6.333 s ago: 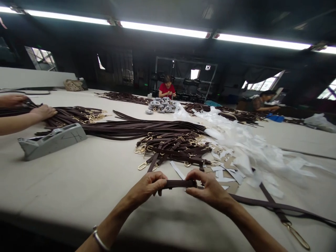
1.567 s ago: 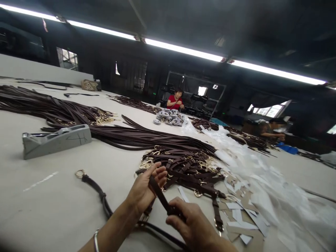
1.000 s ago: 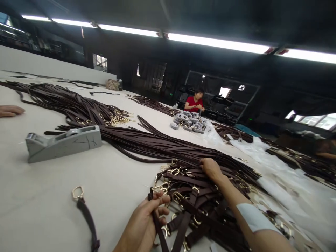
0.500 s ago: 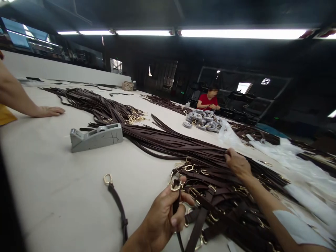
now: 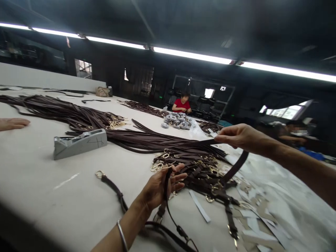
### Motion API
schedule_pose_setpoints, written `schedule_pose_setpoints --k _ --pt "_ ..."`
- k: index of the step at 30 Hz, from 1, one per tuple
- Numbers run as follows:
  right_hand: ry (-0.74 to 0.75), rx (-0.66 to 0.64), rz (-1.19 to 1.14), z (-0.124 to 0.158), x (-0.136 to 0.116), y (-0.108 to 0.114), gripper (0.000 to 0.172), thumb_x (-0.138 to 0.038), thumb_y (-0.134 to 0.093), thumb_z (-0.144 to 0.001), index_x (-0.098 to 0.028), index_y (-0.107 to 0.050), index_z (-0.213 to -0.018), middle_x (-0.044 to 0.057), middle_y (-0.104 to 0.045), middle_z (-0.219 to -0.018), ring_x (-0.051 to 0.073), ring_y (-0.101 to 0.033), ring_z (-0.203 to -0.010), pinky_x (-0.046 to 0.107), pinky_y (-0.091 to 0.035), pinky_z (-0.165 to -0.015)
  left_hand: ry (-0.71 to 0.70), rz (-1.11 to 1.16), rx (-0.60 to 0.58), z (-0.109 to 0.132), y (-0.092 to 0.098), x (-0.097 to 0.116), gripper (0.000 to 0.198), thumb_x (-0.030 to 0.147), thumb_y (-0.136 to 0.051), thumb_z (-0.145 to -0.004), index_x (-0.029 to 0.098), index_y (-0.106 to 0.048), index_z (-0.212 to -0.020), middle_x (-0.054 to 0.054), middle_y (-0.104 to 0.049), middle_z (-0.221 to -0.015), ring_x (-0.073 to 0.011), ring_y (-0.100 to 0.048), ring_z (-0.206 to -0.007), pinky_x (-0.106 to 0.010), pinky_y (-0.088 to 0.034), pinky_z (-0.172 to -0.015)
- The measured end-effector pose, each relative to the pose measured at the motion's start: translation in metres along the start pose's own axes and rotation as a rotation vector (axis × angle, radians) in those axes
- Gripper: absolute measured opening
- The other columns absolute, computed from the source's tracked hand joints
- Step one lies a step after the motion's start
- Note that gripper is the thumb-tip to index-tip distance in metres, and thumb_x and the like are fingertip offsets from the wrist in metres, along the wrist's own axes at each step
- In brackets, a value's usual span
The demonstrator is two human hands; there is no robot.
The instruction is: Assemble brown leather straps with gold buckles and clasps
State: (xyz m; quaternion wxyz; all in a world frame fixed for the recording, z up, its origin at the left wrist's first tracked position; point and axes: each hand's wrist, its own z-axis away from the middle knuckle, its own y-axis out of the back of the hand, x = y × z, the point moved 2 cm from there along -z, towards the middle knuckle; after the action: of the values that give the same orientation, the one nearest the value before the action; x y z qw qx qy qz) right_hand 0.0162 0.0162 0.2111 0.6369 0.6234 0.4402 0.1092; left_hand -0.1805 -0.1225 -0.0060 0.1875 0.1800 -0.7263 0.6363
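My left hand [image 5: 160, 185] rests low at the centre, thumb and fingers closed on a dark brown strap [image 5: 166, 196] with a gold ring at its top end. My right hand [image 5: 237, 135] is raised at the right and pinches a long brown strap [image 5: 202, 142] lifted out of the bundle; the strap's end loops down below the hand. Between both hands lies a heap of short brown straps with gold clasps [image 5: 199, 168]. A finished strap with a gold ring [image 5: 111, 183] lies on the table to the left of my left wrist.
A grey tape dispenser [image 5: 80, 143] stands at the left. Long strap bundles [image 5: 78, 117] run across the white table [image 5: 52, 196]. White wrapping and card scraps [image 5: 265, 210] cover the right. Another person's hand [image 5: 13, 123] lies at far left. Tape rolls [image 5: 177, 120] and seated workers are beyond.
My right hand has lifted from the strap pile, pulling one long strap up and to the right. My left hand keeps its strap. The view has swung back rightward.
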Motion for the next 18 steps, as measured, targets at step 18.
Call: schedule_pose_setpoints --k 18 --pt "-0.347 -0.245 -0.648 0.262 0.095 -0.077 0.037 -0.051 -0.072 -0.079 -0.015 -0.067 -0.081 0.0 -0.062 -0.064 0.012 -0.052 -0.056 0.022 -0.04 -0.056 -0.238 0.056 0.363 0.021 -0.036 0.031 0.034 0.013 -0.033 -0.101 0.008 -0.06 -0.081 -0.009 -0.065 -0.081 -0.0032 -0.041 -0.042 -0.013 -0.038 -0.035"
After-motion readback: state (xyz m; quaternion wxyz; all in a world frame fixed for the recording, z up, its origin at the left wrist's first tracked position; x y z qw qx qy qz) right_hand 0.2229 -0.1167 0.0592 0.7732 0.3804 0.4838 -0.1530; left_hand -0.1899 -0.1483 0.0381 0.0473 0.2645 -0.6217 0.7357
